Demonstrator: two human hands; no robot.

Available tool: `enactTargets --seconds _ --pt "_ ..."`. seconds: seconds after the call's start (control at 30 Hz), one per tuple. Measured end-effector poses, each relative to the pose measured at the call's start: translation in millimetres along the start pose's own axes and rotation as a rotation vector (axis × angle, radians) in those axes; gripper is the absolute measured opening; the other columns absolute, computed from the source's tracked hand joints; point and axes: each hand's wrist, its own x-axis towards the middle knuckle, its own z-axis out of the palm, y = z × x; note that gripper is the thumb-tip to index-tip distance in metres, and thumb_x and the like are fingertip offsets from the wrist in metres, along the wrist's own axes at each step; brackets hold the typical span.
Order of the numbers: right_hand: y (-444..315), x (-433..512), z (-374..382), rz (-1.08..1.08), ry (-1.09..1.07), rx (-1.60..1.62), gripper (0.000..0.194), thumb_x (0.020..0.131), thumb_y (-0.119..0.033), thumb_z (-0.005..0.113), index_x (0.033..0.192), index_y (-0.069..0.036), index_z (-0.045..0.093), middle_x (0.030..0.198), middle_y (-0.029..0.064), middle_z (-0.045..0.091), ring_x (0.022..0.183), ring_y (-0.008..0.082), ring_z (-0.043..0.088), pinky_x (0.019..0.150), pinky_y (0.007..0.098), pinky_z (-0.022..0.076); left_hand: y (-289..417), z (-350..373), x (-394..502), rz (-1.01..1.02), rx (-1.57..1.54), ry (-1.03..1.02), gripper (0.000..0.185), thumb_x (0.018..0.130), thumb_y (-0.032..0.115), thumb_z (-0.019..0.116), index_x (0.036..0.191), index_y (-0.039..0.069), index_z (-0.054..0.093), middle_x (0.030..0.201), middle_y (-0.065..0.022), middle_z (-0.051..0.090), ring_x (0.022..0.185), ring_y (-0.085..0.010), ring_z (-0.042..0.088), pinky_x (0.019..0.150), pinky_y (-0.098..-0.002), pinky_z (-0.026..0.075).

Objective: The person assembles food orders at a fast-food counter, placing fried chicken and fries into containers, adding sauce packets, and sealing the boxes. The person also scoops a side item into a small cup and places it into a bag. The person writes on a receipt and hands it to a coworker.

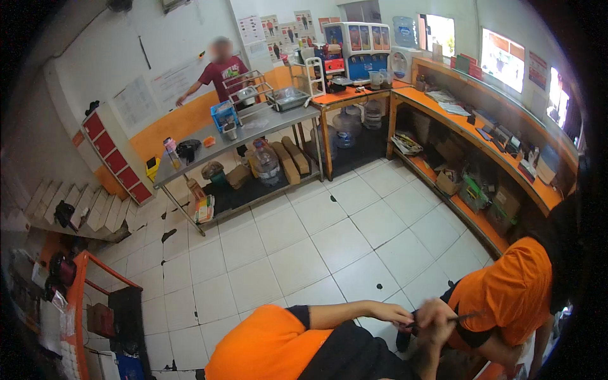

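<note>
My left hand (390, 313) reaches in from an orange sleeve with a dark cuff, at the bottom of the head view. Its fingertips meet a small dark item beside my right hand; whether they grip it is unclear. My right hand (439, 327) is blurred by motion and closed around a thin dark object (468, 316), whose far end points right. Black cloth (354, 354) covers my front below the hands. Close by on the right, a co-worker in an orange shirt (510, 289) leans in; part of a blurred hand there may belong to that person.
A steel table (199, 164) stands across the tiled floor (304, 242), with a person in a red shirt (228, 73) behind it. An orange counter (503, 147) runs along the right wall. A drink dispenser (361, 50) is at the back. An orange-framed rack (80, 304) stands left.
</note>
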Motion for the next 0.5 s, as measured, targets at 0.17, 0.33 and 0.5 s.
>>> enactTargets --seconds 0.17,0.33,0.5 --pt "64.4 41.8 96.0 0.225 -0.319 0.094 0.049 0.101 -0.033 0.055 0.063 -0.003 0.05 0.06 0.0071 0.049 0.055 0.0146 0.045 0.051 0.0296 0.0335 39.4 23.6 17.6 0.031 0.159 -0.192 0.039 0.103 0.038 0.052 0.106 0.002 0.065 0.105 -0.0038 0.065 0.094 -0.0108 0.056 0.084 -0.0293 0.047" --pt "103.7 44.8 121.1 0.462 -0.221 0.084 0.048 0.103 -0.031 0.05 0.065 -0.002 0.051 0.059 0.0077 0.05 0.051 0.0134 0.047 0.046 0.0264 0.0347 34.0 10.7 -4.9 0.003 0.203 -0.213 0.04 0.102 0.039 0.053 0.105 0.002 0.065 0.104 -0.0036 0.064 0.094 -0.0112 0.056 0.083 -0.0294 0.047" --pt "113.0 58.4 128.4 0.471 -0.161 0.155 0.043 0.102 -0.03 0.054 0.07 -0.002 0.058 0.066 0.0048 0.056 0.057 0.0109 0.05 0.054 0.0253 0.0402 41.7 6.7 -6.8 0.004 0.22 -0.286 0.04 0.102 0.041 0.053 0.105 0.002 0.064 0.103 -0.0034 0.064 0.093 -0.0115 0.057 0.082 -0.0294 0.047"
